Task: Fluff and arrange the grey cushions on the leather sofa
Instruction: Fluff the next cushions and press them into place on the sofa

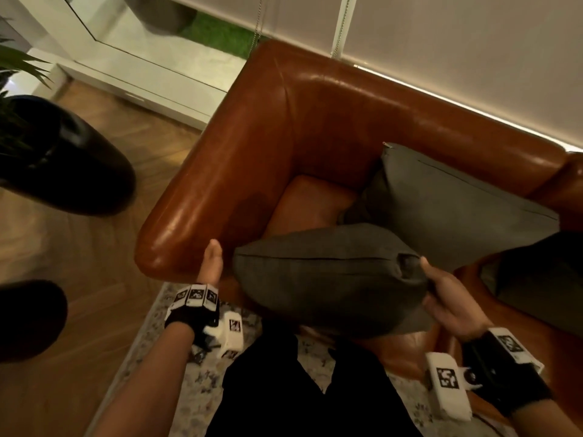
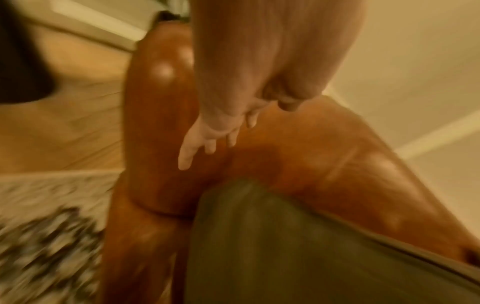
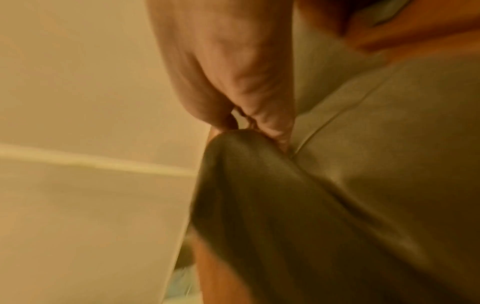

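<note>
A grey cushion (image 1: 328, 279) hangs in front of the brown leather sofa (image 1: 284, 127), above the seat's front edge. My right hand (image 1: 441, 298) grips its right corner, thumb on top; in the right wrist view the fingers (image 3: 259, 98) pinch the dark fabric (image 3: 272, 205). My left hand (image 1: 213, 263) is open, fingers straight, just left of the cushion and apart from it, beside the armrest (image 1: 195, 209). In the left wrist view the spread fingers (image 2: 207, 139) hover over the leather with the cushion (image 2: 298, 257) below. A second grey cushion (image 1: 451, 203) leans against the backrest.
A third grey cushion (image 1: 536, 279) lies on the seat at the far right. A dark round planter (image 1: 63, 159) stands on the wooden floor to the left. A patterned rug (image 1: 176, 357) lies under my feet. White blinds (image 1: 441, 42) hang behind the sofa.
</note>
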`<act>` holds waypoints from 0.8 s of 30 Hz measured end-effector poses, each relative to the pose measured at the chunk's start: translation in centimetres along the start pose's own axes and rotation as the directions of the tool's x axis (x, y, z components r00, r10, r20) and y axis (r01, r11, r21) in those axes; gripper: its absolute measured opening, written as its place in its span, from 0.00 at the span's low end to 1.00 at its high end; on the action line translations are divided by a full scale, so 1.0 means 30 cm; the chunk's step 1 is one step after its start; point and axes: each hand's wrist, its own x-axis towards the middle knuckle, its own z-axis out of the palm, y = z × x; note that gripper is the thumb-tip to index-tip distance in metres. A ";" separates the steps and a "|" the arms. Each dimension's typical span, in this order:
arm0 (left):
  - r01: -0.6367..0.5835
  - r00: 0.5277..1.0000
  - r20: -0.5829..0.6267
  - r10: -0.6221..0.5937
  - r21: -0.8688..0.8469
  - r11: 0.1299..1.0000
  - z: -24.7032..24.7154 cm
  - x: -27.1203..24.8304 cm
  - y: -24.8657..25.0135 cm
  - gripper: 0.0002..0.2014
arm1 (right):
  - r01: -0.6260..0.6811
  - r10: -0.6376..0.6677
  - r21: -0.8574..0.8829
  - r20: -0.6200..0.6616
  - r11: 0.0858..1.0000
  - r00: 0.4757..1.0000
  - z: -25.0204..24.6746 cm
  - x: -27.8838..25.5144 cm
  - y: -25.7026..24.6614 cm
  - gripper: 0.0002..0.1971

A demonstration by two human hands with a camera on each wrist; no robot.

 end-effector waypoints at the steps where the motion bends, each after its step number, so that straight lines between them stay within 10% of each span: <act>1: -0.089 0.994 0.074 0.086 0.031 0.996 0.021 -0.038 0.016 0.29 | 0.055 -0.055 -0.009 0.044 0.998 0.998 0.041 -0.013 0.001 0.13; 9: -0.524 0.819 0.447 0.359 0.328 0.786 0.179 -0.272 0.047 0.20 | 0.291 -0.325 -0.617 0.061 0.731 0.944 0.433 0.067 0.285 0.10; 14: -0.491 0.871 0.361 0.333 0.654 0.575 0.188 -0.195 -0.024 0.25 | 0.415 -0.204 -0.683 0.371 0.601 0.906 0.477 0.127 0.356 0.12; 17: -0.395 0.901 0.215 0.376 0.766 0.507 0.232 -0.208 -0.044 0.21 | 0.584 -0.196 -0.721 0.554 0.372 0.809 0.408 0.115 0.290 0.14; 21: -0.311 0.924 0.134 0.358 0.808 0.501 0.261 -0.194 -0.009 0.18 | 0.492 -0.630 -0.867 0.424 -0.076 0.650 0.124 0.152 0.144 0.15; 24: -0.247 0.962 0.103 0.254 0.731 0.636 0.246 -0.164 0.027 0.21 | 0.239 -0.600 -0.969 0.231 -0.069 0.766 -0.065 0.164 0.064 0.14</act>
